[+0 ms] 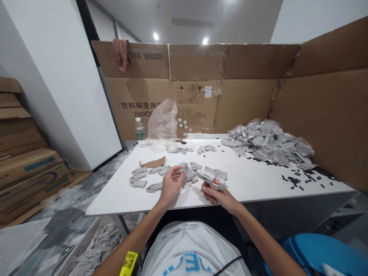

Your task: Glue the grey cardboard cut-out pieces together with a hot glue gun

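My left hand (171, 184) pinches a small grey cardboard cutout (184, 170) between fingers and thumb, above the white table (247, 184). My right hand (218, 194) grips a white hot glue gun (212, 181) with an orange band, its nozzle pointing right. Between the hands and to the left lie several similar grey cutouts (153, 187), flat on the tabletop, some close to my left fingers. A few more cutouts (178, 150) lie further back.
A large heap of grey cutouts (267, 142) and scattered black bits (293, 181) lie on the right. A brown cardboard scrap (153, 163), water bottle (140, 132) and plastic bag (163, 120) stand behind. Cardboard walls (195, 65) surround the far side; more cutouts (97, 245) lie on the floor.
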Action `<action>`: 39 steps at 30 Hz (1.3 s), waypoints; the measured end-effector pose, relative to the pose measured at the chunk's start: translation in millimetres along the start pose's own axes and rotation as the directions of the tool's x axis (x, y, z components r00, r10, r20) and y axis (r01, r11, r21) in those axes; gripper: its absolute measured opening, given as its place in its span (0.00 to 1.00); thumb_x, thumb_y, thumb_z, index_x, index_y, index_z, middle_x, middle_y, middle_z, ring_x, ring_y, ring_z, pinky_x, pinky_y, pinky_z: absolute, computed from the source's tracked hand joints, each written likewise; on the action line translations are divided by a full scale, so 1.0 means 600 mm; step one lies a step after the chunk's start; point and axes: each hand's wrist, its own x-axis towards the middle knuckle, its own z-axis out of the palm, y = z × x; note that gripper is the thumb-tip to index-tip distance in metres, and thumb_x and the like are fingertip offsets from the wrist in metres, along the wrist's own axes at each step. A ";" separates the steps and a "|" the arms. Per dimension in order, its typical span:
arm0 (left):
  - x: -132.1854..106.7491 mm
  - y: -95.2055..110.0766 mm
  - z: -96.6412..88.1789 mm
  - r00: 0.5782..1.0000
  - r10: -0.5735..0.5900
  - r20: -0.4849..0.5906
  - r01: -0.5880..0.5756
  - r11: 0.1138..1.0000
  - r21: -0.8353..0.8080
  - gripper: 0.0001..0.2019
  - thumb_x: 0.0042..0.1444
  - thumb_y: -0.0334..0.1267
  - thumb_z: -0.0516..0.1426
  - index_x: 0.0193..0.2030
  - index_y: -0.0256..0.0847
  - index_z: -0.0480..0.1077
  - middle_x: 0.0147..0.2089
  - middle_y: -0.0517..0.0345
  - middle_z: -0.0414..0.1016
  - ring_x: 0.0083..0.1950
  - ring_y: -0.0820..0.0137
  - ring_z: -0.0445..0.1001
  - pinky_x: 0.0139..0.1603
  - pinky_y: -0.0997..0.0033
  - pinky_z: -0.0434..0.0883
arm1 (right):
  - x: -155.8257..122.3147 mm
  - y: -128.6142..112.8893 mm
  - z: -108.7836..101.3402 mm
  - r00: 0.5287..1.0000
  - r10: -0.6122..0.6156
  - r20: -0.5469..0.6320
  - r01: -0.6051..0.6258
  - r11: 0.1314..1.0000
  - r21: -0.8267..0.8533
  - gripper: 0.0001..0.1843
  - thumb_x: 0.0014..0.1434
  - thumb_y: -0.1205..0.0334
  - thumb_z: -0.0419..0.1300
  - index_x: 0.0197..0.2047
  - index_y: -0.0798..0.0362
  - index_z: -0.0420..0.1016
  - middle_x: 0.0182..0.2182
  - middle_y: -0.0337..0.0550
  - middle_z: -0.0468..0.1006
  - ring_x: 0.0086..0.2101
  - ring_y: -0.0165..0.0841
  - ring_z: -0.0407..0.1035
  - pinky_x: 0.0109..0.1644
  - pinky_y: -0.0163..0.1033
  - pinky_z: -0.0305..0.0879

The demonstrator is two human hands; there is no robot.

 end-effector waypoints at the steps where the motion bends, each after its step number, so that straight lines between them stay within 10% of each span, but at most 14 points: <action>1: 0.001 0.000 0.000 1.000 0.003 -0.001 -0.003 1.000 0.000 0.21 0.58 0.49 0.70 0.54 0.40 0.78 0.46 0.49 0.81 0.47 0.62 0.82 0.51 0.61 0.79 | 0.001 0.002 0.000 1.000 -0.003 0.003 0.003 1.000 -0.006 0.24 0.65 0.36 0.70 0.39 0.50 0.75 0.27 0.35 0.71 0.21 0.25 0.52 0.26 0.38 0.47; 39: -0.002 0.009 0.003 0.992 -0.036 0.124 0.042 0.998 -0.045 0.21 0.60 0.47 0.68 0.57 0.41 0.76 0.43 0.55 0.78 0.43 0.66 0.81 0.45 0.67 0.78 | -0.006 -0.016 0.003 0.994 -0.029 0.105 0.029 1.000 -0.004 0.24 0.68 0.39 0.69 0.34 0.51 0.74 0.20 0.31 0.62 0.22 0.27 0.52 0.28 0.39 0.46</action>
